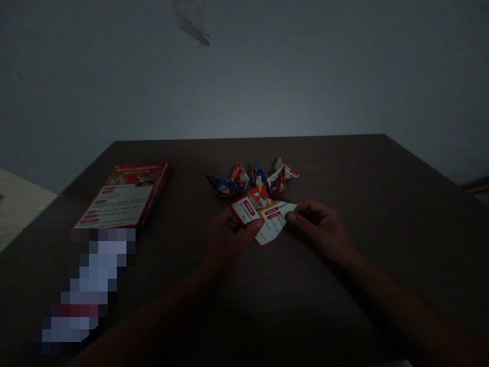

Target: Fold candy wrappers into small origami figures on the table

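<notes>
A folded sheet of printed paper [267, 216], white with red labels and an orange picture part, is held between my two hands above the table. My left hand [231, 237] pinches its left side, thumb on top. At its right corner, my right hand [319, 224] grips the paper between thumb and fingers. Just beyond the sheet stand folded paper shapes: a blue and red one [228, 184] on the left and another [273, 178], blue, red and white, on the right.
On the left of the dark table [344, 158] lies a stack of printed leaflets [122, 196]. A pixelated, blurred patch covers the area in front of it. Behind the table rises a pale wall, with a clear plastic piece [193, 20] near the top.
</notes>
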`<state>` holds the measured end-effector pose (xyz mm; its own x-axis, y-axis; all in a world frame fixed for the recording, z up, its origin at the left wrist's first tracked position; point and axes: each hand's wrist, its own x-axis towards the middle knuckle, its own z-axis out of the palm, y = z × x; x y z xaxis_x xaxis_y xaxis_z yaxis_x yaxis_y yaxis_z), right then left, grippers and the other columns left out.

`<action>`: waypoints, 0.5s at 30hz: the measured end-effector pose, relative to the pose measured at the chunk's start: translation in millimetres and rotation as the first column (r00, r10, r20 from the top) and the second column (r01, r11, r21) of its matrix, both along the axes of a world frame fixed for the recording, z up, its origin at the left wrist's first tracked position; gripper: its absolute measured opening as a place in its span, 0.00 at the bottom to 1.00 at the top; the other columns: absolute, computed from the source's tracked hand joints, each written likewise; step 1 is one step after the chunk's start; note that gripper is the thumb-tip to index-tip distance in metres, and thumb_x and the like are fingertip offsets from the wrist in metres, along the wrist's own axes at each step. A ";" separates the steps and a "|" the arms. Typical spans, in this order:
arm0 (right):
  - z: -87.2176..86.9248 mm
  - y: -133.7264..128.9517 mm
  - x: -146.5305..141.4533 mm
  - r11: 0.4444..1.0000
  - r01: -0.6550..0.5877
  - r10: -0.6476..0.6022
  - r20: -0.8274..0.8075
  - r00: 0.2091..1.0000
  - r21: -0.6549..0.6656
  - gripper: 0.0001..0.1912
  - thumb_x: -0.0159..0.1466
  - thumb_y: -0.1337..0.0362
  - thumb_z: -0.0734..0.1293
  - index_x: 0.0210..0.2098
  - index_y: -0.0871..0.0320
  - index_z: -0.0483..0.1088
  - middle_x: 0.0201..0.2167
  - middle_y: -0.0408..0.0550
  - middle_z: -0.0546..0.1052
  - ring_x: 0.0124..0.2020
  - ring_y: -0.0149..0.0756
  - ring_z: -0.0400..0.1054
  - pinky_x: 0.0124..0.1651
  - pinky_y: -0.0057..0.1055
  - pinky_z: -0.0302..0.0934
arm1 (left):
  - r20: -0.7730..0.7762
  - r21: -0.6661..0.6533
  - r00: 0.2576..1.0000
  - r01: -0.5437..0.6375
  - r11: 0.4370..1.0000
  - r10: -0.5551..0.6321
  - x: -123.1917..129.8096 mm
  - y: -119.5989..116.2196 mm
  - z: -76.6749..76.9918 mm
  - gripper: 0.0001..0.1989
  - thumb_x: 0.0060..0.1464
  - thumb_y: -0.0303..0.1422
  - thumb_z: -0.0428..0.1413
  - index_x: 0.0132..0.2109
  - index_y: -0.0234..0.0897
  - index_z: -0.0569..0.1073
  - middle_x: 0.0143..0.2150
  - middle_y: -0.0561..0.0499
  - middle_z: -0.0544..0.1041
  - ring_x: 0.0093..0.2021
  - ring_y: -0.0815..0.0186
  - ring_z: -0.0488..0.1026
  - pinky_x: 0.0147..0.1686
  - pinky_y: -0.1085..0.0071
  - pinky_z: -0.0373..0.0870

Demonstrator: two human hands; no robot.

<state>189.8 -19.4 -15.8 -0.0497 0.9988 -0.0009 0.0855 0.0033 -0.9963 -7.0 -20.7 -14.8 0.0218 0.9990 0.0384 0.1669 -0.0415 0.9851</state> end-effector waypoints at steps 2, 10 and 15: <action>1.3 0.3 -0.6 0.999 0.024 -0.025 -0.047 0.999 -0.026 0.12 0.53 0.57 0.72 0.31 0.56 0.71 0.29 0.44 0.76 0.32 0.34 0.71 0.36 0.31 0.65 | 0.021 -0.051 0.998 0.056 0.997 -0.055 -0.8 0.6 -1.4 0.16 0.44 0.35 0.62 0.41 0.35 0.69 0.36 0.49 0.80 0.33 0.62 0.77 0.31 0.68 0.77; -4.7 6.8 8.4 0.989 0.040 -0.047 -0.047 0.998 -0.143 0.17 0.55 0.56 0.70 0.40 0.59 0.73 0.32 0.48 0.78 0.29 0.35 0.72 0.30 0.30 0.66 | -0.260 0.461 0.961 0.208 0.863 -0.093 -17.5 7.2 -9.1 0.30 0.48 0.27 0.56 0.57 0.38 0.55 0.58 0.39 0.63 0.58 0.56 0.63 0.53 0.57 0.65; -7.4 12.2 8.7 0.985 -0.020 0.034 0.078 0.996 -0.169 0.19 0.56 0.55 0.69 0.41 0.61 0.73 0.31 0.50 0.78 0.28 0.35 0.72 0.27 0.29 0.65 | -0.721 0.441 0.670 0.638 0.631 -0.174 -17.0 5.5 3.2 0.26 0.49 0.32 0.57 0.55 0.34 0.62 0.58 0.38 0.64 0.58 0.52 0.60 0.55 0.53 0.58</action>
<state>198.5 -7.2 -23.3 -0.0695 0.9823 -0.1737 0.1676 -0.1601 -0.9728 -24.1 -15.2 -11.6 0.6670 0.5974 0.4453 0.4581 -0.8001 0.3873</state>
